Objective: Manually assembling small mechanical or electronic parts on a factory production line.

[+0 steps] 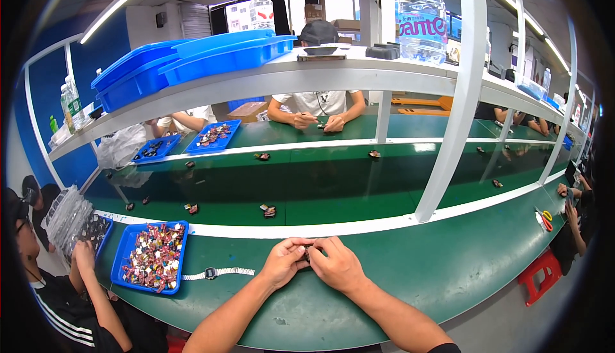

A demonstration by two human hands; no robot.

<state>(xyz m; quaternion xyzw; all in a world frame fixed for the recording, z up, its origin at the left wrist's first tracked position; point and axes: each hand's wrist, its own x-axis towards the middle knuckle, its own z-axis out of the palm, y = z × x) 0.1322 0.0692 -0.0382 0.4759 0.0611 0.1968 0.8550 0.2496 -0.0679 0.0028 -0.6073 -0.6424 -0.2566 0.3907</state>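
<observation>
Near me, the left hand (286, 263) and right hand (336, 264) are pinching one small dark part (307, 255) over the green table (397, 257), silver watch (211, 273) lying at nine o'clock from them, blue tray (185, 250) of small pieces (154, 255) sitting just beyond.

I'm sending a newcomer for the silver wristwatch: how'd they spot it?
On the near green worktop, find the blue plastic tray heaped with small multicoloured parts. Just right of it lies the silver wristwatch, set apart by its outstretched band and dark face.
</observation>
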